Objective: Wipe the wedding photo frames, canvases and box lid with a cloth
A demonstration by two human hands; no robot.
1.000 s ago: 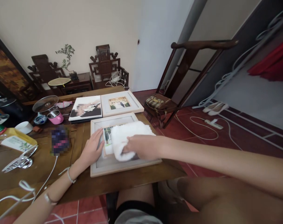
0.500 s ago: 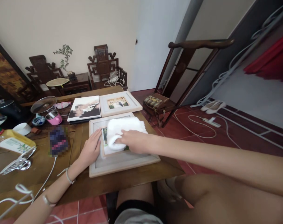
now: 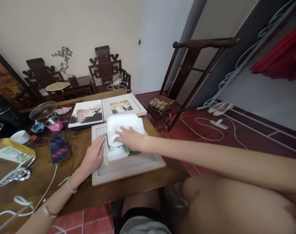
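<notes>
A light wooden picture frame [image 3: 130,171] lies flat near the table's front edge, with a photo [image 3: 118,153] in its middle. My right hand [image 3: 131,138] has hold of a folded white towel [image 3: 124,121] from above, fingers partly spread and pressed into it. The towel rests on the upper part of the photo and hides much of it. On the frame's left side lies my left hand [image 3: 94,156], open, its fingers stretched out along the border beside the photo.
Behind lie a second frame [image 3: 138,103] and a white-covered picture [image 3: 86,110]. To the left are a pink mug [image 3: 55,126], a yellow bottle [image 3: 28,148], scissors [image 3: 22,174] and a white cable [image 3: 49,188]. A wooden chair [image 3: 190,65] holding a checked bag [image 3: 159,103] stands right.
My right hand has pushed the towel up and left across the frame, uncovering the photo's lower part. Its fingers are more spread. My left hand stays on the frame's left side.
</notes>
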